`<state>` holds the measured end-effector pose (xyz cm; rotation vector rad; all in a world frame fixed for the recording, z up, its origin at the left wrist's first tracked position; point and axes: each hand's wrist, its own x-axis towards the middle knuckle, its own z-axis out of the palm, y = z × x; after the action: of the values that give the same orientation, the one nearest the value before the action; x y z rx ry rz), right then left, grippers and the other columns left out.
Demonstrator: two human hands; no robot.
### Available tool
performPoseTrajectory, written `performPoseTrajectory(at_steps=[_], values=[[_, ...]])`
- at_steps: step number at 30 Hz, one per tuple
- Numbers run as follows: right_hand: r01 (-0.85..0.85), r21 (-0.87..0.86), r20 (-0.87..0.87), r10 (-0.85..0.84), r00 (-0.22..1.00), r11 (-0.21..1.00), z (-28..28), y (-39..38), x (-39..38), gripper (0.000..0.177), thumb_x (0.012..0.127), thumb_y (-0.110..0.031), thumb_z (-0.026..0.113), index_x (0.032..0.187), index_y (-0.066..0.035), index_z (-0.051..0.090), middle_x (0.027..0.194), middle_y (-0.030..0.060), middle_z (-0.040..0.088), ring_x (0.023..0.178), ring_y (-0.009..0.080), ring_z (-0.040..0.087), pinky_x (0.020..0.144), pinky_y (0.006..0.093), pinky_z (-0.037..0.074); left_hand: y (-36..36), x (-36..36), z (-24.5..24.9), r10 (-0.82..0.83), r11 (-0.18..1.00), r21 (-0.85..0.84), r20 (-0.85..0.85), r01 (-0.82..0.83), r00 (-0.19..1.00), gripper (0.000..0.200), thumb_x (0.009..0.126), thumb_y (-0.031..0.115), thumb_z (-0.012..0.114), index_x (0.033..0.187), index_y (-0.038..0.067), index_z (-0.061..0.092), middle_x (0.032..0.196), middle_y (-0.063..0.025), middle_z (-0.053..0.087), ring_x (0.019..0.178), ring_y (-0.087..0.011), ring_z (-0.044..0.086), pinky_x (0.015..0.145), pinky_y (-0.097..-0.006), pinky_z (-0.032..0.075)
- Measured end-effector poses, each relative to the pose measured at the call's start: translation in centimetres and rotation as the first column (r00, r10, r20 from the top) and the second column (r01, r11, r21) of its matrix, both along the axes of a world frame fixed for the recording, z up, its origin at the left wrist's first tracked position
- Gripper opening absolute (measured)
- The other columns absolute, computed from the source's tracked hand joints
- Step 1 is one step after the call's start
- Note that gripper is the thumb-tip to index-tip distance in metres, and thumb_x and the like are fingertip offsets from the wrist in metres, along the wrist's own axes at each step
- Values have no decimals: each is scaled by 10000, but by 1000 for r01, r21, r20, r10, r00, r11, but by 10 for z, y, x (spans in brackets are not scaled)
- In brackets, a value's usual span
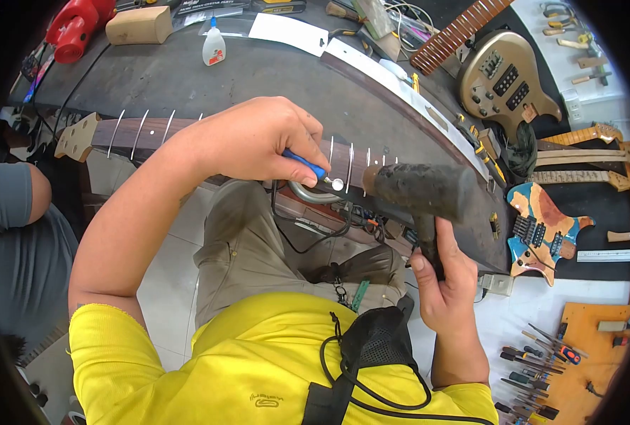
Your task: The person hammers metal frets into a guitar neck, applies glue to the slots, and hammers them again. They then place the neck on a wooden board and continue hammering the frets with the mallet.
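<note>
A dark guitar neck [139, 138] lies along the bench's near edge, its pale headstock [76, 136] at the left. Silvery fret wires cross its fingerboard, and some ends stick out past the edges. My left hand [276, 142] is closed over the neck, gripping a small blue-handled tool [304, 162] with a round, shiny metal tip. That tip is over the near side of the fingerboard; whether it touches cannot be seen. My right hand [446, 276] is wrapped round the handle of a black mallet [425, 190], whose head covers the neck's right part.
A glue bottle [214, 48], a wood block [139, 26] and a red tool [74, 32] sit on the bench's far side. Guitar bodies [506, 81] and necks are at the right. Files [534, 372] line the lower right. Another person's leg [18, 205] is at left.
</note>
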<state>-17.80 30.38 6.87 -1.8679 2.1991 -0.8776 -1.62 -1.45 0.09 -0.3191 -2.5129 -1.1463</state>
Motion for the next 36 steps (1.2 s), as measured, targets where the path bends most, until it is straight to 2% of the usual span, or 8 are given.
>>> performPoseTrajectory(at_steps=[5, 7, 12, 15, 21, 24, 31, 36], values=[[-187, -54, -135, 178, 975, 981, 11, -8, 6, 593, 903, 45, 745, 1472, 56, 580, 1041, 231, 740, 787, 335, 716, 756, 329, 578, -1, 0, 0, -4, 1000, -21, -8, 4, 1000, 319, 791, 113, 879, 1092, 27, 814, 858, -103, 710, 755, -300, 684, 677, -403, 524], [-126, 226, -176, 168, 970, 966, 30, -15, 11, 531, 859, 66, 746, 1380, 66, 642, 1055, 227, 744, 799, 367, 715, 750, 352, 591, -1, 0, 0, 0, 1000, -24, -14, 0, 1000, 318, 791, 113, 879, 1089, 27, 814, 858, -103, 707, 759, -299, 683, 680, -403, 525], [-316, -236, -292, 243, 925, 919, 2, -7, 2, 528, 864, 34, 762, 1379, 40, 650, 811, 127, 631, 642, 302, 613, 577, 374, 506, -1, 3, 1, 9, 1000, 18, 45, -10, 999, 322, 788, 105, 878, 1092, 22, 808, 866, -108, 707, 785, -305, 682, 704, -410, 531], [-136, 161, -178, 164, 970, 978, 16, -14, 8, 431, 866, 50, 750, 1294, 50, 696, 948, 166, 724, 737, 322, 693, 651, 342, 563, -2, 1, 0, -9, 998, -56, -39, 7, 999, 311, 797, 99, 874, 1089, 16, 805, 870, -111, 706, 781, -309, 681, 705, -414, 533], [-194, -117, -118, 180, 977, 974, 12, -5, 3, 387, 914, 21, 749, 1292, 47, 673, 1007, 197, 739, 779, 305, 730, 708, 310, 565, -1, -1, 3, 46, 999, -8, 69, -45, 997, 257, 883, 139, 835, 1086, -10, 786, 874, -133, 694, 807, -324, 660, 743, -411, 523], [262, -79, 184, -244, 952, 962, -10, 4, -12, 193, 895, -55, 779, 992, 21, 631, 776, 82, 626, 664, 134, 562, 626, 288, 476, -8, -4, 3, 32, 999, 35, 22, -32, 999, 262, 966, 191, 767, 1112, -26, 745, 912, -151, 685, 851, -345, 637, 785, -404, 510], [521, -118, 197, -494, 847, 845, -47, -1, -84, 306, 844, -69, 843, 940, -43, 554, 736, -25, 546, 680, 81, 487, 638, 262, 434, 2, 13, 12, 425, 890, -99, -176, -445, 888, 252, 1073, 213, 582, 1160, -12, 653, 980, -182, 649, 938, -368, 623, 848, -426, 506], [468, -144, 434, -370, 822, 872, -44, 6, -133, 335, 837, -14, 841, 959, -70, 534, 774, -36, 537, 719, 71, 492, 669, 255, 451, 22, 97, 29, 731, 632, -332, -44, -700, 681, 625, 690, 22, 827, 1280, 14, 620, 1298, -178, 638, 1140, -405, 625, 1038, -430, 496]])
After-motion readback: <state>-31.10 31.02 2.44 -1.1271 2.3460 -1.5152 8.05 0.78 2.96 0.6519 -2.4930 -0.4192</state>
